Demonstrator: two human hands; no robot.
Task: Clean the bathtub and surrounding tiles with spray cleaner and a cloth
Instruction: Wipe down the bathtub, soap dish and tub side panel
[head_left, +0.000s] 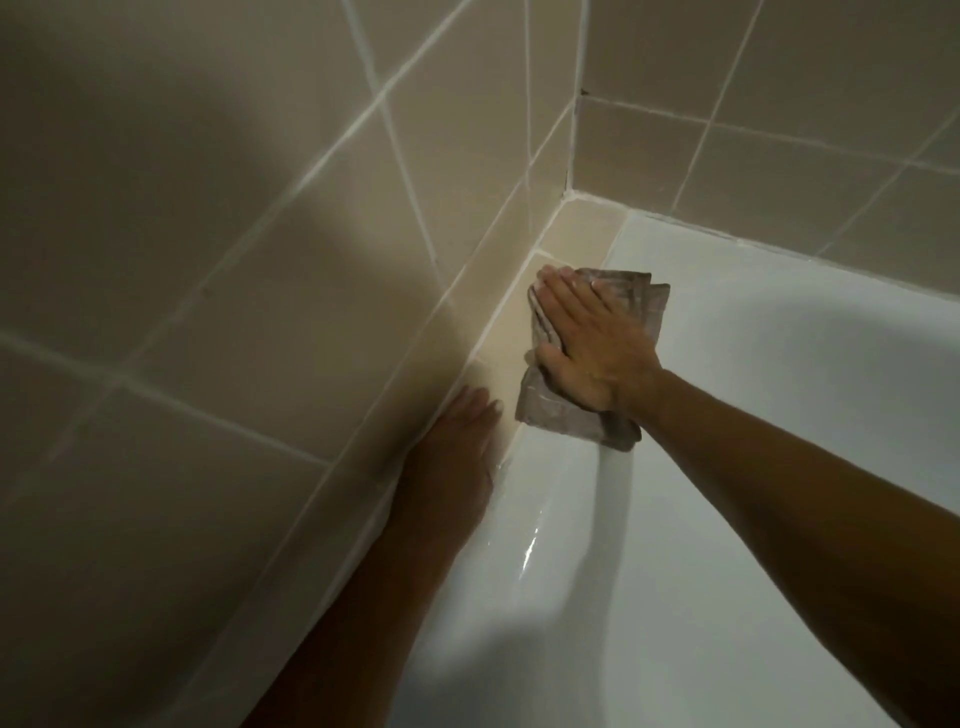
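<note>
Pressing flat, the right hand (587, 343) lies palm down on a grey-brown cloth (571, 415), its fingers (561, 291) spread and extended rather than curled, pinning the cloth against the narrow beige tiled ledge (582, 228) where it meets the white bathtub (779, 415) rim. The cloth is folded, one end poking out past the fingertips, the other bunched under the wrist and overhanging the tub edge. The left hand (457, 441) rests just beside it on the same ledge, in shadow against the wall tiles (234, 260), fingers straight and holding nothing. The tub's glossy inner slope shows a wet-looking highlight below the left hand.
</note>
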